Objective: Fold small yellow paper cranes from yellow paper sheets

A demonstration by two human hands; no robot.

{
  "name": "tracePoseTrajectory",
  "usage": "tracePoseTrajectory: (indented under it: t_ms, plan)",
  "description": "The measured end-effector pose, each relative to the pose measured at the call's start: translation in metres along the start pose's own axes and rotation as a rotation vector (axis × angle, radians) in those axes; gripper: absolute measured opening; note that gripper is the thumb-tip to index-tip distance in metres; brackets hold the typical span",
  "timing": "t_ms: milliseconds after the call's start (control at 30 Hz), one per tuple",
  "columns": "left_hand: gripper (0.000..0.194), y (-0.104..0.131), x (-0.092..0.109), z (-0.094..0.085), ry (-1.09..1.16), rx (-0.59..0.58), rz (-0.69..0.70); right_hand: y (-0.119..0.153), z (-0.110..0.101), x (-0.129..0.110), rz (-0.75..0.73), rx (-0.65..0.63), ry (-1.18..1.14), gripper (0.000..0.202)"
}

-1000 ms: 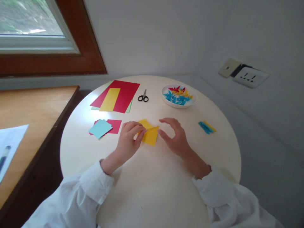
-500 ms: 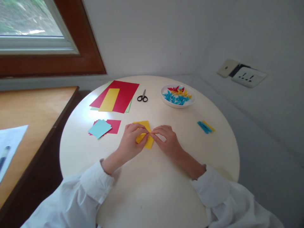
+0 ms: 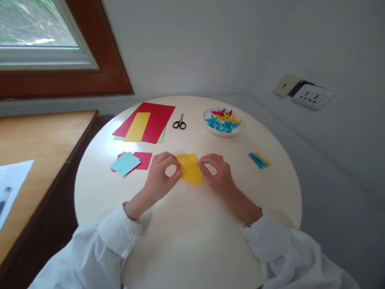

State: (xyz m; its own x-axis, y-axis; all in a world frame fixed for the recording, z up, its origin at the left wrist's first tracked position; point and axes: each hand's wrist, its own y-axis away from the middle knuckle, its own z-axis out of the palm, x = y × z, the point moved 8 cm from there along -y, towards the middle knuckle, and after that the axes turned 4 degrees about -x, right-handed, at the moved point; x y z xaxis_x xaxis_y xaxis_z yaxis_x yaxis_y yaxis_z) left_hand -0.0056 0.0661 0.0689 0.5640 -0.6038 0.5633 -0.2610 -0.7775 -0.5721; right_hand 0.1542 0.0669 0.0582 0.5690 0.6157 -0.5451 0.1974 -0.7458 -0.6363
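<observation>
Yellow sheet: the small yellow paper sheet (image 3: 190, 168) is between the hands, just above or on the near-middle of the table; exact contact cannot be told. A faint crease appears to cross it.
Left hand: the left hand (image 3: 161, 174) pinches the sheet's left edge, thumb and finger closed in a ring.
Right hand: the right hand (image 3: 221, 174) appears to pinch the right edge likewise.
Change noted: fingertips that met over the paper half a second ago are now apart, with the sheet spread between them. Judged effect: its face is exposed and both sides are controlled.
Round white table: on the tabletop (image 3: 192, 233), far left, lie a large red sheet (image 3: 159, 120) and a yellow paper strip (image 3: 137, 127) on it; nearer, pale aqua paper squares (image 3: 125, 163) over red pieces (image 3: 145, 160).
Scissors and dish: black-handled scissors (image 3: 181, 121) lie left of a round white dish (image 3: 224, 134) holding blue, red and yellow pointed paper shapes. Narrow blue strips (image 3: 257, 160) lie at right.
Room: brown-framed window (image 3: 36, 24), white wall socket (image 3: 313, 96), wooden desk (image 3: 45, 136).
</observation>
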Motion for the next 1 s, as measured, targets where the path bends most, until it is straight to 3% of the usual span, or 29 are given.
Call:
tracePoseTrajectory:
  t_ms: [133, 233, 500, 633, 867, 1000]
  plan:
    - [0.009, -0.005, -0.012, -0.016, 0.01, 0.116, -0.071, -0.003, -0.019, 0.025, 0.15, 0.12, -0.015, 0.011]
    - [0.009, -0.006, -0.013, -0.021, 0.054, 0.146, -0.092, -0.003, -0.019, 0.031, 0.196, 0.112, -0.062, 0.011]
    - [0.006, -0.004, -0.004, -0.001, 0.143, -0.009, -0.088, 0.002, 0.005, 0.013, 0.124, -0.04, -0.135, 0.009]
    - [0.01, -0.003, -0.005, 0.006, 0.112, -0.065, -0.077, 0.003, 0.006, 0.007, 0.076, -0.039, -0.091, 0.005]
    - [0.012, 0.005, 0.006, 0.017, 0.009, -0.13, 0.066, 0.006, 0.01, -0.023, -0.1, -0.002, 0.055, 0.008]
    - [0.013, 0.007, 0.007, 0.02, 0.033, -0.149, 0.078, 0.006, 0.01, -0.027, -0.119, 0.009, 0.057, 0.01]
